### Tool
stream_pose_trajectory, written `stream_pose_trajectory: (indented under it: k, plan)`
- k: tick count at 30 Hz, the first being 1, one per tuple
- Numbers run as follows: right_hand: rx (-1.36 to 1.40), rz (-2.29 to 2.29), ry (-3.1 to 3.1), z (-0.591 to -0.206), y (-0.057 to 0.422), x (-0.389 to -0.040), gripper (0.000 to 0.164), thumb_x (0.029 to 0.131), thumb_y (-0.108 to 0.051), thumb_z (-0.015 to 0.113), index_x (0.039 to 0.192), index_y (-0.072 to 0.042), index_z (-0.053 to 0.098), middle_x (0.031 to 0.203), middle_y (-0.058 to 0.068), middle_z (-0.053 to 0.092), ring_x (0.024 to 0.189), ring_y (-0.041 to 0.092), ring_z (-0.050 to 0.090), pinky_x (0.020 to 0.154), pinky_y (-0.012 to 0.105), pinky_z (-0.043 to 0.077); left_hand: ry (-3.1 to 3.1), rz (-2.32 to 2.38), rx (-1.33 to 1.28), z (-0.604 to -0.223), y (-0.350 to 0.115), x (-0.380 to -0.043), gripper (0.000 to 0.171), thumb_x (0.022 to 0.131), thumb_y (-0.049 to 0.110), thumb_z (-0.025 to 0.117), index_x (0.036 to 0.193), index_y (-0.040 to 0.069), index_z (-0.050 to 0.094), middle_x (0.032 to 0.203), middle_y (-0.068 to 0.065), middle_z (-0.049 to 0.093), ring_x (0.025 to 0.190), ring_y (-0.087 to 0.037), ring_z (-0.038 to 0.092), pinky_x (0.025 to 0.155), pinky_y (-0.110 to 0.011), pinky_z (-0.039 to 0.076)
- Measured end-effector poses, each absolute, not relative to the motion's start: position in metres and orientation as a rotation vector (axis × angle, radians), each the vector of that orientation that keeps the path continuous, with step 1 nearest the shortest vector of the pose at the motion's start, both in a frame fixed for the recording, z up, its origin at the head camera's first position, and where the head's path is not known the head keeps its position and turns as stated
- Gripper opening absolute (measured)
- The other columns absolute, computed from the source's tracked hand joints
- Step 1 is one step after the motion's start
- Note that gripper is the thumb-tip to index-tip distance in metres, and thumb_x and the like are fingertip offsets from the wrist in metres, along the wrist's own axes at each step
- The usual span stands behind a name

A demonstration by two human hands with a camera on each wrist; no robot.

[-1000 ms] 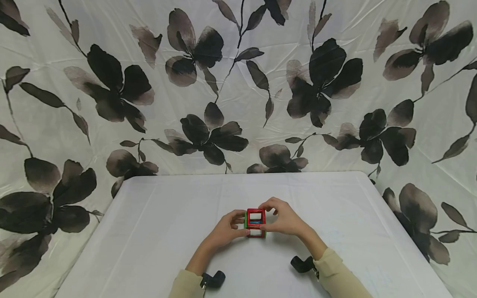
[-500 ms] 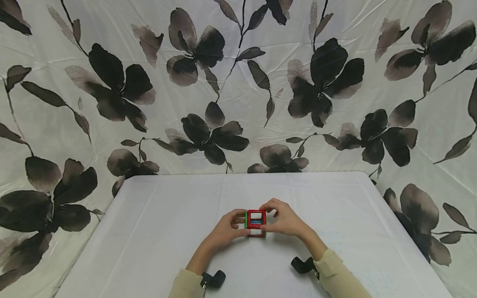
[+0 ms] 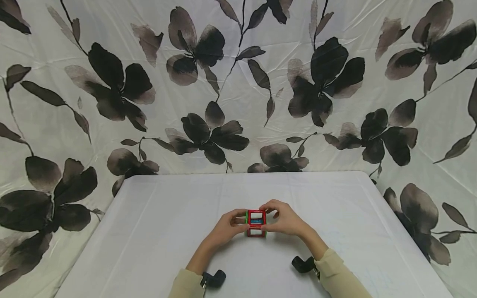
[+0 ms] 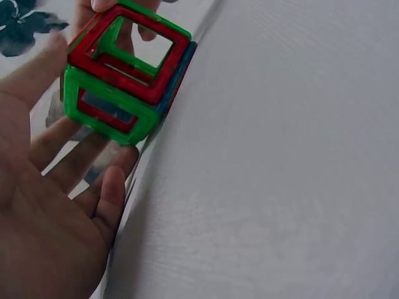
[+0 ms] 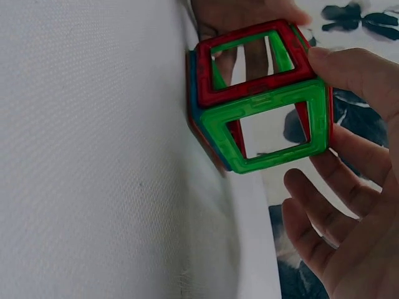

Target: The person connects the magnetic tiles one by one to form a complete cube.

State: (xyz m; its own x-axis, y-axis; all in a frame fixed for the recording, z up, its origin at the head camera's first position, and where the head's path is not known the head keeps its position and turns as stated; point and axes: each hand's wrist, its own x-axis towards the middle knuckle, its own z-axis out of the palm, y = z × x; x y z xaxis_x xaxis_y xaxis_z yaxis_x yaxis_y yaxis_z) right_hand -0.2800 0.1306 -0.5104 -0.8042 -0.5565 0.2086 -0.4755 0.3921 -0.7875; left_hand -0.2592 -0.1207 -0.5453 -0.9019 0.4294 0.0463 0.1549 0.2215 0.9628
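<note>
A small cube of magnetic tiles (image 3: 256,226) stands on the white table, with red frames on its top and near side. My left hand (image 3: 221,229) holds its left side, thumb at the near upper edge. From the right, my right hand (image 3: 285,217) grips it, thumb near that same edge and index finger at the far top corner. In the left wrist view, a green tile (image 4: 112,134) faces the left palm. The right wrist view shows another green tile (image 5: 268,161) facing the right palm, and a blue tile (image 5: 194,81) low against the table. Several fingers are partly hidden.
The white table (image 3: 167,207) spreads around both hands. Behind it hangs a white cloth (image 3: 261,124) with dark flowers. Each wrist carries a black camera, the left camera (image 3: 215,279) and the right camera (image 3: 303,265), close above the table.
My left thumb has moved up slightly from the near red side to the cube's upper edge. The cube and my right hand stay almost still.
</note>
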Motion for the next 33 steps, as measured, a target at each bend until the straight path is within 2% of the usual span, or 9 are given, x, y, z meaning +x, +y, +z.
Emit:
stream_pose_trajectory:
  k: [6,13,22,28,33]
  plan:
    - [-0.944,-1.373,2.552,-0.5100,0.1309,-0.2781,0.048,0.074,-0.025,0.085,0.117,-0.014,0.066,0.110,-0.007,0.061,0.099,0.018,0.058,0.078,0.036,0.050,2.316,1.685,0.593,-0.5461,-0.1226,-0.2588,0.064,0.081,0.013,0.081,0.138,0.012,0.052,0.136,-0.008,0.054,0.112,-0.020,0.060,0.092,-0.041,0.047]
    - [-0.968,-1.379,2.529,-0.5078,0.1299,-0.2764,0.047,0.076,-0.021,0.084,0.118,-0.011,0.065,0.112,0.004,0.062,0.097,0.021,0.059,0.079,0.037,0.051,2.274,1.812,0.574,-0.5489,-0.1240,-0.2586,0.060,0.078,0.011,0.083,0.133,0.009,0.058,0.130,-0.011,0.059,0.107,-0.026,0.063,0.088,-0.045,0.049]
    - [-0.958,-1.456,2.470,-0.5098,0.1302,-0.2720,0.053,0.077,-0.014,0.083,0.123,-0.003,0.062,0.117,0.012,0.060,0.100,0.033,0.059,0.079,0.051,0.050,2.266,1.770,0.582,-0.5483,-0.1234,-0.2589,0.063,0.078,0.017,0.084,0.133,0.007,0.056,0.128,-0.010,0.060,0.106,-0.022,0.064,0.087,-0.039,0.049]
    - [-0.940,-1.440,2.510,-0.5139,0.1317,-0.2733,0.057,0.079,-0.023,0.082,0.128,-0.003,0.059,0.119,0.004,0.060,0.103,0.027,0.059,0.079,0.040,0.051,2.257,1.751,0.554,-0.5438,-0.1237,-0.2580,0.065,0.078,0.015,0.083,0.136,0.008,0.053,0.133,-0.011,0.056,0.108,-0.022,0.062,0.091,-0.040,0.047]
    - [-0.899,-1.483,2.539,-0.5137,0.1388,-0.2731,0.050,0.085,-0.027,0.077,0.128,-0.007,0.059,0.124,0.012,0.059,0.106,0.029,0.059,0.080,0.041,0.051,2.297,1.690,0.509,-0.5423,-0.1299,-0.2570,0.067,0.080,0.018,0.082,0.139,0.009,0.051,0.135,-0.010,0.054,0.113,-0.024,0.060,0.093,-0.043,0.046]
